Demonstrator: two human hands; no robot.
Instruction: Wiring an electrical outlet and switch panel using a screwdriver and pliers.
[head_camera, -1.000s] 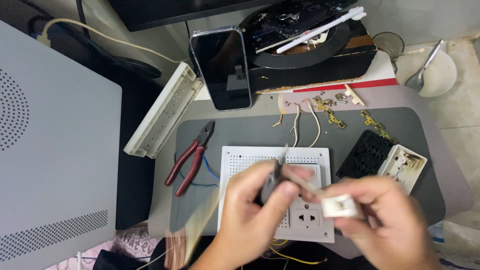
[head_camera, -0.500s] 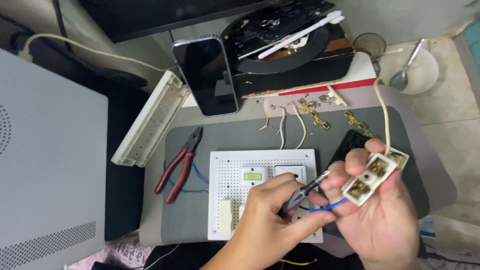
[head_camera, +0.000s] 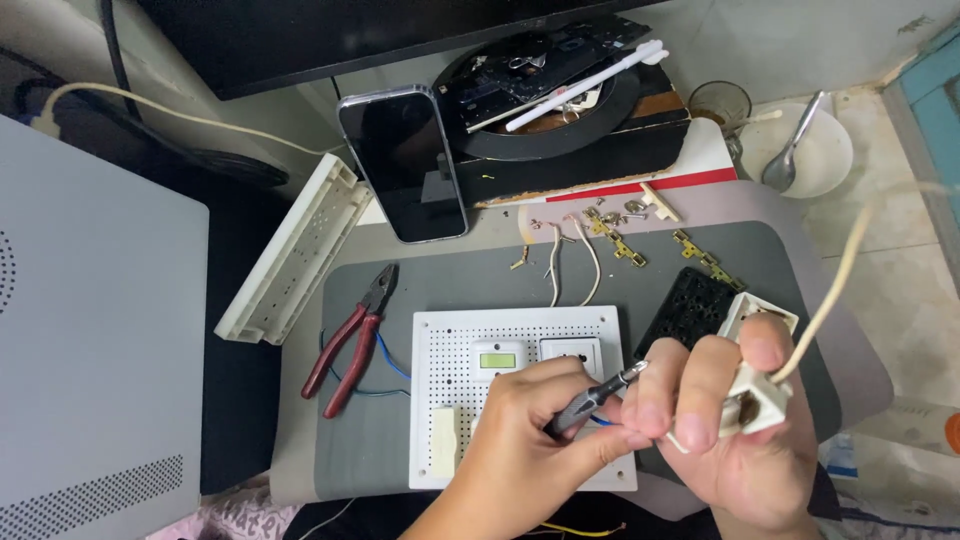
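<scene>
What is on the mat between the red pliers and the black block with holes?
In the head view, the white perforated board lies between the red pliers and the black block, with two loose white wires just above it.

two hands, left (head_camera: 530, 450) and right (head_camera: 740, 430); one screwdriver (head_camera: 592, 398), one white socket block (head_camera: 752, 392). at nine o'clock one pair of red pliers (head_camera: 352, 340); at twelve one phone (head_camera: 402, 162), one white pen (head_camera: 585, 72); at one, three brass strips (head_camera: 615, 237), perhaps more; one spoon (head_camera: 792, 145).
</scene>
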